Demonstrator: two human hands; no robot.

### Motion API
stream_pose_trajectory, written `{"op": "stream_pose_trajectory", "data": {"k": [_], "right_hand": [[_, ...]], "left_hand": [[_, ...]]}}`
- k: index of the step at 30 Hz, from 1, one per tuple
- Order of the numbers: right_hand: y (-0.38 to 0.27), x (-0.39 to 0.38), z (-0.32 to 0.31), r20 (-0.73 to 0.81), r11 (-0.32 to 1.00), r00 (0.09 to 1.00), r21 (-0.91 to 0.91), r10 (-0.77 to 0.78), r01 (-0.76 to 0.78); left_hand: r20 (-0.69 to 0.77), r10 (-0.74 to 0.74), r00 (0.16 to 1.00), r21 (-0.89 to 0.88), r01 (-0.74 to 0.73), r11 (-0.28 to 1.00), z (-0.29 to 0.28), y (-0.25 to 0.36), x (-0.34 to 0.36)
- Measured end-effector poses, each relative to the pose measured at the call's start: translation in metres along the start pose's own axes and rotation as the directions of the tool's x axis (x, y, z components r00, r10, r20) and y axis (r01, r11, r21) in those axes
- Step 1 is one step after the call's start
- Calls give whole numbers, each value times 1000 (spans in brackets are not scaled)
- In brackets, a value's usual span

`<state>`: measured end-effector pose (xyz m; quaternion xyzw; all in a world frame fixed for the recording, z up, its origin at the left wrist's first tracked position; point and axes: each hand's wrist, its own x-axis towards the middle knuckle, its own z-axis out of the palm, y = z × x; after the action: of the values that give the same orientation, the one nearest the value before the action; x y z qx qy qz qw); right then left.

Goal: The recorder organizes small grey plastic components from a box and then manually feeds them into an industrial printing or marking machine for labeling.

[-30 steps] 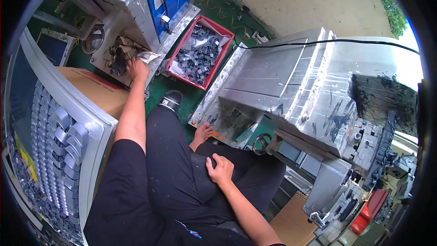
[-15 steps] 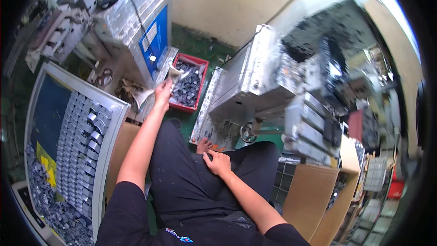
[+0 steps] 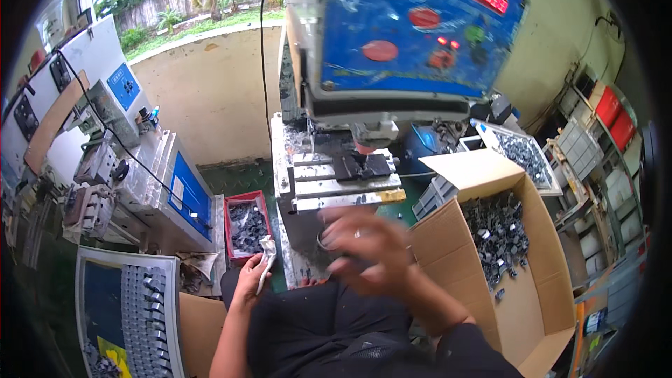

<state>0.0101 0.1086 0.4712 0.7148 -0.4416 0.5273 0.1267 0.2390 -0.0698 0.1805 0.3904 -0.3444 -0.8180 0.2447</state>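
Note:
A whitish crumpled cloth (image 3: 268, 255) is gripped in my left hand (image 3: 250, 281), beside the red bin (image 3: 229, 238) of small dark parts (image 3: 248, 227). Raised over my lap, my right hand (image 3: 374, 248) is smeared by motion; its fingers look bent, and I cannot tell whether anything is in them. Just beyond it stands a machine's slotted metal table (image 3: 322, 192), carrying a dark fixture block (image 3: 360, 166). Above hangs the machine's blue control panel (image 3: 392, 21), with coloured buttons and a lit red display.
On the right stands an open cardboard box (image 3: 539, 287) holding dark parts (image 3: 497, 234). A framed tray (image 3: 171, 315) with rows of grey parts (image 3: 143, 308) lies at the lower left. Another machine (image 3: 150, 196) is behind it. A parts tray (image 3: 553, 185) sits at the far right.
The view has swung up and right, bringing the control panel and machine table into sight. My right hand has risen from my lap toward the machine. My left hand still holds the cloth.

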Motion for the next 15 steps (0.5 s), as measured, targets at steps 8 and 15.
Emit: {"op": "stream_pose_trajectory", "data": {"k": [8,15], "right_hand": [[-2,82,-57,-211,916,976,-399,-51,-39],[1,83,-56,-207,907,976,-419,-67,-26]], "left_hand": [[-106,225,969,259,-191,947,1,-31,-3],[-64,144,987,251,-124,960,2,-44,9]]}}
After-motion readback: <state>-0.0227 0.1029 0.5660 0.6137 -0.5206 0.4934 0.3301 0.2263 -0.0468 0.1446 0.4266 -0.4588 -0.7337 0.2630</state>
